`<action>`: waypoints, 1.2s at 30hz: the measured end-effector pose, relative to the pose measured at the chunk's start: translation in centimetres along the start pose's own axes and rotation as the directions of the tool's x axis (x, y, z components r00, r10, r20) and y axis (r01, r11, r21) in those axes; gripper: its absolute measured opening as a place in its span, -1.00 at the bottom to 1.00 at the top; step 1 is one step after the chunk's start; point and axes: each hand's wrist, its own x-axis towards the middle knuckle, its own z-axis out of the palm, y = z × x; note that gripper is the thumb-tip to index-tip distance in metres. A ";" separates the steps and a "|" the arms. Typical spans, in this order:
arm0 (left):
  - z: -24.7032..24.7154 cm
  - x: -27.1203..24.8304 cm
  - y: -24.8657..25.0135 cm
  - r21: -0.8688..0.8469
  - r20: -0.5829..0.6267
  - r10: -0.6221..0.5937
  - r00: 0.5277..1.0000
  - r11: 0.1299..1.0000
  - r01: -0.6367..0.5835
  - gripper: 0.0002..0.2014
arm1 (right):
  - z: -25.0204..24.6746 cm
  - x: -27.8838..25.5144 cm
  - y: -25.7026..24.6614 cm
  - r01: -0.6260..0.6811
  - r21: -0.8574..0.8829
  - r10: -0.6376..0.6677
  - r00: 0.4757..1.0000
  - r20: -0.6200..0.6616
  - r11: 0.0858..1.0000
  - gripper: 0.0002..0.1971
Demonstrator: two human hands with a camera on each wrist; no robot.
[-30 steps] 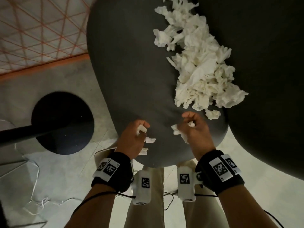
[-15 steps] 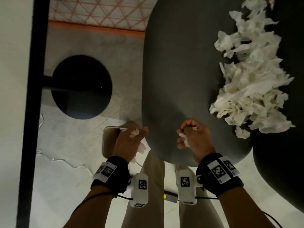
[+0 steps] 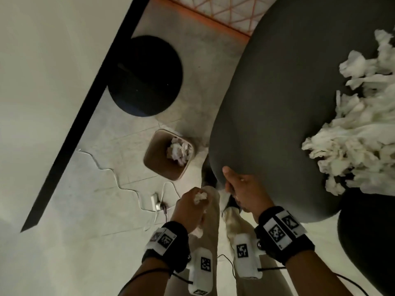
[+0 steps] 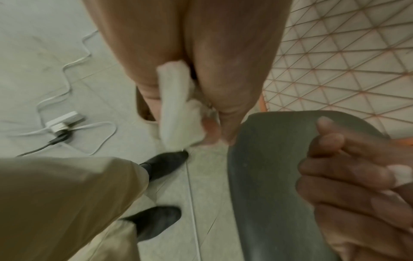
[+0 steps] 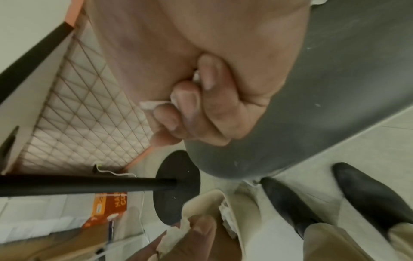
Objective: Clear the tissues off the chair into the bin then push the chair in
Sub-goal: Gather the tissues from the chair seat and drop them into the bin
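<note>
A big pile of crumpled white tissues [image 3: 359, 146] lies on the right side of the dark grey chair seat [image 3: 277, 103]. A tan bin [image 3: 154, 146] stands on the floor left of the seat, with tissues [image 3: 178, 150] inside. My left hand [image 3: 199, 198] grips a wad of tissue [image 4: 174, 106] above my leg, short of the bin. My right hand [image 3: 233, 186] is over the seat's front edge, fingers curled round small tissue scraps [image 5: 152, 105]. The left wrist view shows the right hand's fingers [image 4: 346, 176] beside the seat edge.
A black round table base [image 3: 147, 75] and its post sit beyond the bin, under a white tabletop [image 3: 42, 82] with a black edge. A white cable and charger [image 3: 156, 201] lie on the floor by my feet. An orange-lined rug [image 3: 230, 9] is at the back.
Both hands have left the seat with tissue in them and moved left and forward. The view has swung left, so the bin now shows.
</note>
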 end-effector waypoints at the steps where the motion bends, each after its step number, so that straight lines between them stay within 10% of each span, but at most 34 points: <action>1: 0.5 -0.5 -0.9 -0.062 0.029 -0.029 0.999 0.998 0.030 -0.88 | 0.3 -0.2 0.6 -0.006 -0.045 0.006 1.000 0.010 0.999 -0.46; 5: 1.5 -0.9 -4.0 -0.170 0.100 -0.138 0.985 0.973 0.154 -0.74 | 1.7 -0.1 3.3 -0.011 -0.162 0.012 1.000 0.000 0.987 -0.44; 13: -1.9 4.7 -7.0 0.025 -0.144 -0.121 0.982 0.992 0.125 -0.45 | 6.9 4.8 6.1 0.030 -0.286 0.037 0.974 0.225 0.958 -0.82; 20: -6.0 13.0 -7.3 0.044 -0.270 -0.104 0.957 0.992 0.120 -0.39 | 12.7 11.9 4.8 0.081 -0.252 -0.001 0.953 0.302 0.964 -0.70; 30: -9.8 24.0 -6.2 0.317 -0.273 0.039 0.961 0.947 0.051 -0.63 | 18.0 23.4 3.2 0.098 -0.182 -0.074 0.989 0.131 0.978 -0.89; 36: -11.9 26.6 -5.2 0.396 -0.241 0.066 0.968 0.918 0.036 -0.52 | 17.9 26.6 2.4 0.047 -0.003 -0.046 0.996 0.073 0.999 -0.50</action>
